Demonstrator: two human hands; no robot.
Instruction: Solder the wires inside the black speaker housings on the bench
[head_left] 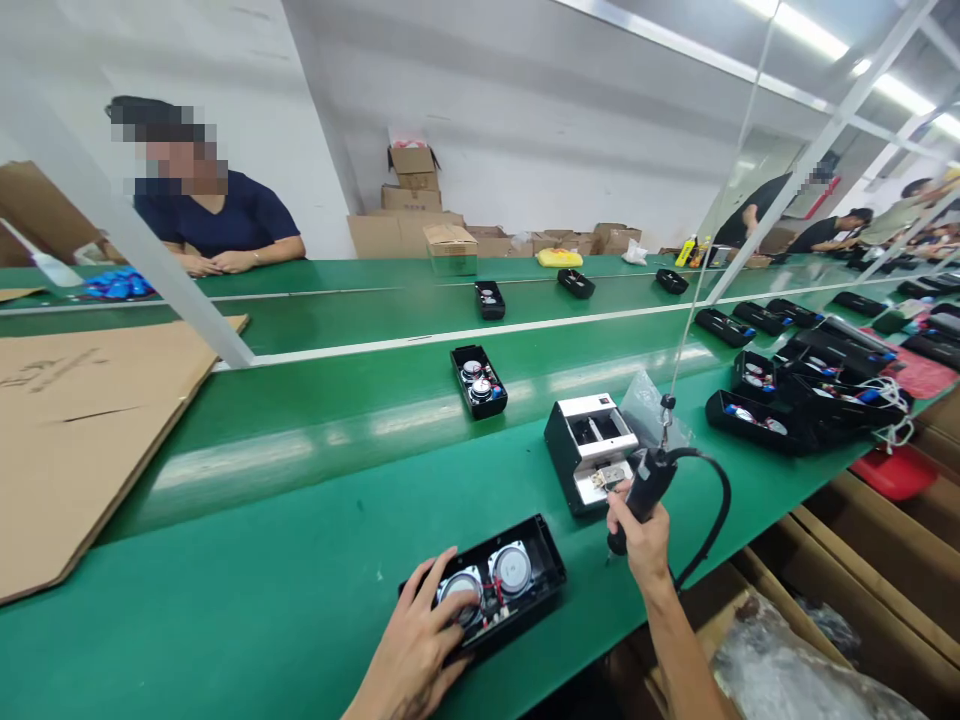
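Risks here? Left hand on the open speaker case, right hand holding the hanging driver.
1. The left hand rests its fingers on a speaker cone inside the speaker case; pressure might dent it.
2. The case sits near the table edge; a push could slide it off.
3. The electric screwdriver in the right hand trails a cable that may snag.

Two hands (420, 640) (641, 535), one screwdriver (649, 490), two speaker cones (512, 567)

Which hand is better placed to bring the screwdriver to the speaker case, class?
Probably the right hand: it already grips the screwdriver, just beside the speaker case. The left hand is pressing the case down.
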